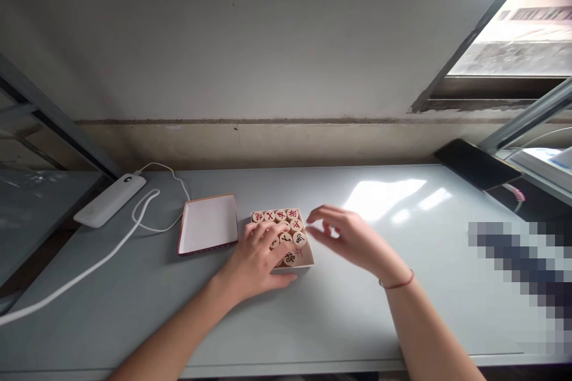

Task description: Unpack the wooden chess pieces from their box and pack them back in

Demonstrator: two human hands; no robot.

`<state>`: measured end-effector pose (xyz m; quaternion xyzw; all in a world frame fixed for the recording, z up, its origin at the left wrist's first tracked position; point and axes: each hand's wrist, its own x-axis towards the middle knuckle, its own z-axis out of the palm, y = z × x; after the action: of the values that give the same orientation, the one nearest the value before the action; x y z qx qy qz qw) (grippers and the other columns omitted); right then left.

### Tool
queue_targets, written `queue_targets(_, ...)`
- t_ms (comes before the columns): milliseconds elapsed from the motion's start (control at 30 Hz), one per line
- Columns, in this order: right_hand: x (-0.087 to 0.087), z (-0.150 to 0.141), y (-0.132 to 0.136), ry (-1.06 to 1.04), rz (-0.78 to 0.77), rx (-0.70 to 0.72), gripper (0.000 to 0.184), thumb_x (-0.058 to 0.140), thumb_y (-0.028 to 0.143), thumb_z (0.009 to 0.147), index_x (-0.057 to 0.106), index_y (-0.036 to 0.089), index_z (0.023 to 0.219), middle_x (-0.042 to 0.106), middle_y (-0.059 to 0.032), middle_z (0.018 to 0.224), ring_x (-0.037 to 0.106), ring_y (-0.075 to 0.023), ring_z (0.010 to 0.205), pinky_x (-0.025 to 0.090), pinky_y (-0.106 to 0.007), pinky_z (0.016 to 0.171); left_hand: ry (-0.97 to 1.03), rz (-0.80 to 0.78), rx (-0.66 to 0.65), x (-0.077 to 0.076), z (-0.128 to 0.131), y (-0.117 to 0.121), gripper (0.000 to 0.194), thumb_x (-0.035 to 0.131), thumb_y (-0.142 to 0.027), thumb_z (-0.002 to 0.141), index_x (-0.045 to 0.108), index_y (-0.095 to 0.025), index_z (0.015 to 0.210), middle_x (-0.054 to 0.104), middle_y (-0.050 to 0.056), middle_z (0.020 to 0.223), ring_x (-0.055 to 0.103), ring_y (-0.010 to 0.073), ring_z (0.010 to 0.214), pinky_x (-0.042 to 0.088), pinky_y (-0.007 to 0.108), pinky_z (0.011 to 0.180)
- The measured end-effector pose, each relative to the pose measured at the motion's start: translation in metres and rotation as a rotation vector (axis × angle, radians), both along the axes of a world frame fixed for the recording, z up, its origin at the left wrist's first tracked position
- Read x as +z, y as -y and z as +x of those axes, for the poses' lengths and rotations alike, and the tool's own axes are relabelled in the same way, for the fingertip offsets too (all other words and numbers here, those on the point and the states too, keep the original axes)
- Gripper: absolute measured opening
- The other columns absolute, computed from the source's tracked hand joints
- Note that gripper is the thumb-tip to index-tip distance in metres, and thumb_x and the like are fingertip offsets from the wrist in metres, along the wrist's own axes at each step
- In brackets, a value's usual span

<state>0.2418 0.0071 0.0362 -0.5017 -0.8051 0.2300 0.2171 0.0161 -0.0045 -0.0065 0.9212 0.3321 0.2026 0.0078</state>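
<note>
A shallow square box holds several round xiangqi pieces marked with red or black characters. Across its left and middle part lies my left hand, fingers spread over the pieces and thumb along the near side. It hides some of the pieces. Just off the box's right edge is my right hand, with thumb and fingers apart and nothing visible between them. The box lid rests on the desk to the left, its white inside facing up.
On the grey desk, a white power bank lies at the left with a white cable running forward. A black phone sits at the far right. The wall rises behind the desk, and a metal frame stands at each side.
</note>
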Motion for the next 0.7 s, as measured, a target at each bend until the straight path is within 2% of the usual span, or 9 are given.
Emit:
queue_targets(67, -0.004, 0.017, -0.007, 0.097, 0.063, -0.200, 0.028, 0.048, 0.039, 0.090, 0.062, 0.024, 0.110, 0.060, -0.0089, 0.111, 0.062, -0.0143, 0.065, 0.051, -0.033, 0.067, -0.039, 0.015, -0.052, 0.000, 0.004, 0.001, 0.037, 0.067, -0.045, 0.078, 0.061, -0.028, 0.110, 0.052, 0.008, 0.128, 0.047, 0.0302, 0.113, 0.038, 0.046, 0.091)
queue_targets(167, -0.014, 0.032, -0.014, 0.264, -0.048, -0.341, 0.050, 0.055, 0.038, 0.084, 0.048, 0.028, 0.132, 0.051, -0.0120, 0.125, 0.064, -0.0167, 0.072, 0.053, -0.037, 0.074, -0.089, 0.032, -0.091, -0.002, 0.009, 0.001, 0.026, 0.066, -0.043, 0.080, 0.064, -0.026, 0.099, 0.052, 0.006, 0.130, 0.045, 0.0295, 0.115, 0.037, 0.046, 0.093)
queue_targets(200, -0.018, 0.034, -0.016, 0.291, -0.108, -0.342, 0.054, 0.056, 0.035, 0.083, 0.045, 0.027, 0.135, 0.050, -0.0124, 0.124, 0.064, -0.0171, 0.075, 0.053, -0.036, 0.075, -0.097, 0.034, -0.089, -0.003, 0.010, 0.001, 0.023, 0.067, -0.042, 0.081, 0.064, -0.025, 0.097, 0.052, 0.006, 0.130, 0.045, 0.0292, 0.115, 0.037, 0.046, 0.093)
queue_targets(267, -0.026, 0.034, -0.018, 0.296, -0.187, -0.308, 0.048, 0.053, 0.025, 0.084, 0.049, 0.024, 0.132, 0.052, -0.0121, 0.121, 0.064, -0.0170, 0.081, 0.052, -0.033, 0.078, -0.092, 0.038, -0.078, -0.005, 0.011, 0.000, 0.021, 0.067, -0.037, 0.081, 0.064, -0.024, 0.097, 0.053, 0.006, 0.129, 0.045, 0.0286, 0.117, 0.038, 0.045, 0.093)
queue_targets(400, -0.035, 0.030, -0.023, 0.261, -0.175, -0.284, 0.031, 0.043, 0.014, 0.087, 0.065, 0.020, 0.108, 0.058, -0.0104, 0.110, 0.064, -0.0161, 0.080, 0.051, -0.031, 0.077, -0.053, 0.037, -0.051, -0.009, 0.010, -0.005, 0.021, 0.068, -0.033, 0.081, 0.063, -0.025, 0.100, 0.054, 0.007, 0.125, 0.046, 0.0287, 0.116, 0.040, 0.044, 0.092)
queue_targets(500, -0.035, 0.026, -0.025, 0.209, -0.142, -0.292, 0.026, 0.044, 0.017, 0.088, 0.067, 0.020, 0.099, 0.062, -0.0098, 0.103, 0.064, -0.0169, 0.076, 0.052, -0.033, 0.074, -0.034, 0.045, -0.022, -0.011, 0.009, -0.010, 0.017, 0.067, -0.031, 0.081, 0.064, -0.024, 0.097, 0.054, 0.007, 0.125, 0.047, 0.0290, 0.115, 0.040, 0.044, 0.092)
queue_targets(567, -0.032, 0.021, -0.024, 0.081, -0.125, -0.260, 0.023, 0.047, 0.023, 0.089, 0.066, 0.021, 0.102, 0.064, -0.0087, 0.102, 0.065, -0.0172, 0.077, 0.054, -0.034, 0.074, -0.018, 0.049, -0.019, -0.011, 0.007, -0.012, 0.020, 0.065, -0.034, 0.082, 0.064, -0.025, 0.100, 0.055, 0.008, 0.125, 0.047, 0.0298, 0.115, 0.040, 0.045, 0.092)
queue_targets(700, -0.017, 0.001, -0.020, -0.283, -0.189, -0.171, 0.026, 0.055, 0.040, 0.086, 0.062, 0.024, 0.106, 0.068, -0.0052, 0.099, 0.067, -0.0176, 0.080, 0.057, -0.033, 0.073, 0.084, 0.054, 0.013, -0.002, 0.008, -0.016, 0.046, 0.063, -0.046, 0.083, 0.055, -0.023, 0.121, 0.055, 0.011, 0.126, 0.049, 0.0310, 0.115, 0.040, 0.047, 0.094)
